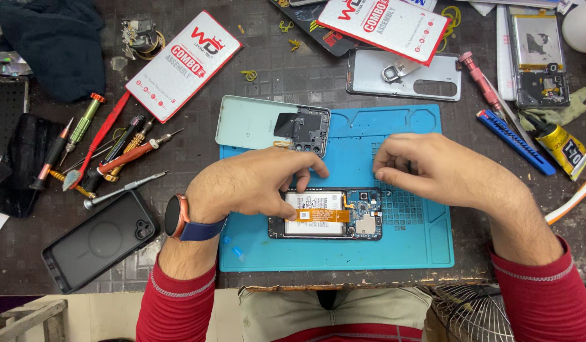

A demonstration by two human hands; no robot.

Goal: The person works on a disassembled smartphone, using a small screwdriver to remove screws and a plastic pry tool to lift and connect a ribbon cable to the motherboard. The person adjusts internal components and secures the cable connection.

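An opened phone (334, 215) lies on the blue work mat (407, 247), its battery, orange flex cable and circuit board showing. My left hand (252, 183) rests over the phone's upper left edge, fingers curled down on it. My right hand (432, 168) hovers over the mat just right of the phone, fingertips pinched together; anything between them is too small to see. A pale green back cover (249, 123) with a black plate lies at the mat's upper left corner.
Several screwdrivers (109, 152) lie left of the mat beside a black phone case (100, 240). Two white and red boxes (182, 63) sit at the back. A silver back cover (419, 76), a pink tool (483, 82), a blue tool (514, 142), a glue tube (562, 145) and another opened phone (540, 60) lie right.
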